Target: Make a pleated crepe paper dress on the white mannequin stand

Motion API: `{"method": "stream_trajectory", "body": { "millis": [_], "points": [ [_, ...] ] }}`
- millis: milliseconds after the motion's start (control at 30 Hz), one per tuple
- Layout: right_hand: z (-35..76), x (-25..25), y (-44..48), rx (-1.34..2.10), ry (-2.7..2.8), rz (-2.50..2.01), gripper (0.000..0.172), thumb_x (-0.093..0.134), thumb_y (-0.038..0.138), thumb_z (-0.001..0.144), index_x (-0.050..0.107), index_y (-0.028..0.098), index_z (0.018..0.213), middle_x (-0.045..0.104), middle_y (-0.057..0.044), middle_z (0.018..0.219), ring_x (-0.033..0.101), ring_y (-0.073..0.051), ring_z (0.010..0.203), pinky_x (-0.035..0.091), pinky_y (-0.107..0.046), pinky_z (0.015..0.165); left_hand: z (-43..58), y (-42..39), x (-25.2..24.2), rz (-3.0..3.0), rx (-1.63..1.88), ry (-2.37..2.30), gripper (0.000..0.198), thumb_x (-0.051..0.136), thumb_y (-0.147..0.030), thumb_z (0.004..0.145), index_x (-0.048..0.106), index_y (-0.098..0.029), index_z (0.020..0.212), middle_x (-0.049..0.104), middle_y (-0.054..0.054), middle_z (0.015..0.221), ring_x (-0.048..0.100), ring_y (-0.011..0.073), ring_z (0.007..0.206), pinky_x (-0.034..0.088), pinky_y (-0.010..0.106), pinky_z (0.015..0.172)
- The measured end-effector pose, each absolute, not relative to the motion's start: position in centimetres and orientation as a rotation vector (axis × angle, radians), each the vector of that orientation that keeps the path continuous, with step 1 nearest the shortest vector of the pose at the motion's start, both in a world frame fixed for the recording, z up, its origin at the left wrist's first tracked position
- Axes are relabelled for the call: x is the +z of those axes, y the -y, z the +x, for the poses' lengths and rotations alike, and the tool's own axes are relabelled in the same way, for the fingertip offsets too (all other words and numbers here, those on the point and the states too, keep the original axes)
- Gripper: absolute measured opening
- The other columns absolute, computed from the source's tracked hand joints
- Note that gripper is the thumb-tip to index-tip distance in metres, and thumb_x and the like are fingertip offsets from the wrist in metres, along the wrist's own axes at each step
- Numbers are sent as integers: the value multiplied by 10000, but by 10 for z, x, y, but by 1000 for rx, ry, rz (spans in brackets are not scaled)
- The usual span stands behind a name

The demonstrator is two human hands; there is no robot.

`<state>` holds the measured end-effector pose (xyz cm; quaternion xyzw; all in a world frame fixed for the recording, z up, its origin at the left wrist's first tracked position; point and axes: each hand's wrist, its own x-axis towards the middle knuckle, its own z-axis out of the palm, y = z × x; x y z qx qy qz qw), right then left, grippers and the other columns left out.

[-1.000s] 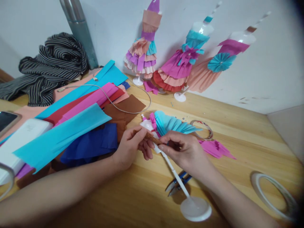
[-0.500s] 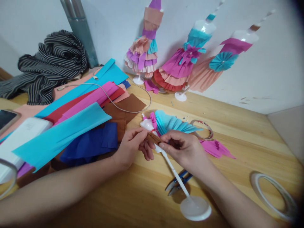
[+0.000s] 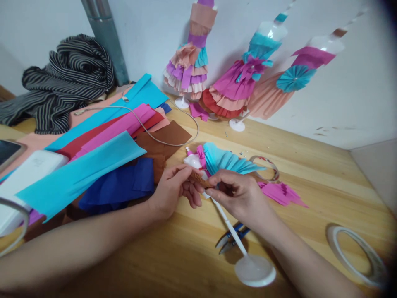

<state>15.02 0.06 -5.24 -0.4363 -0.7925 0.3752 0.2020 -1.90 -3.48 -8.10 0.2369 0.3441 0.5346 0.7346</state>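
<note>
A small folded strip of brown crepe paper (image 3: 199, 179) is stretched between my two hands. My left hand (image 3: 178, 187) pinches its left end between thumb and forefinger, the other fingers curled below. My right hand (image 3: 237, 191) pinches the right end. Beneath them a small white dress-form stand (image 3: 231, 229) lies on the table, its round base toward me. Its bust, partly hidden by my hands, wears magenta paper and a pleated turquoise paper piece (image 3: 231, 160). Blue-handled snips (image 3: 231, 238) lie under the stand's pole.
Coloured crepe paper sheets (image 3: 93, 165) are piled at left, with a white box-shaped device (image 3: 34, 178) and a cable (image 3: 155, 140). Three dressed forms (image 3: 232, 80) stand by the wall. Tape rolls (image 3: 356, 252) and a magenta scrap (image 3: 282, 193) lie at right. A striped cloth (image 3: 71, 78) sits behind.
The brown strip has tilted a little and lies slightly lower between my fingers. Both hands keep their pinch, and the view has shifted slightly.
</note>
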Motion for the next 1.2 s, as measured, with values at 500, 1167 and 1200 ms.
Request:
{"method": "stream_trajectory", "body": {
  "millis": [500,1167,1200],
  "points": [
    [149,-53,1,1057,2215,-1244,165,585,289,782,582,166,671,544,0,594,455,-117,530,351,-248,505,-19,37,-75,743,1125,-827,370,805,-302,637,594,-150,901,648,-27,606,543,71,388,436,169,378],
    [141,-51,1,579,2254,-1213,86,588,200,798,577,188,714,591,16,582,506,-101,477,367,-222,473,-17,16,-75,625,1170,-964,251,750,-303,643,590,-110,642,569,-16,480,487,57,389,368,159,380],
    [140,-52,0,526,2269,-1203,94,582,194,801,581,190,707,591,14,580,514,-106,488,370,-225,481,-17,15,-74,623,1165,-964,240,746,-289,637,591,-106,643,576,-11,491,500,60,402,383,160,392]
  ]
}}
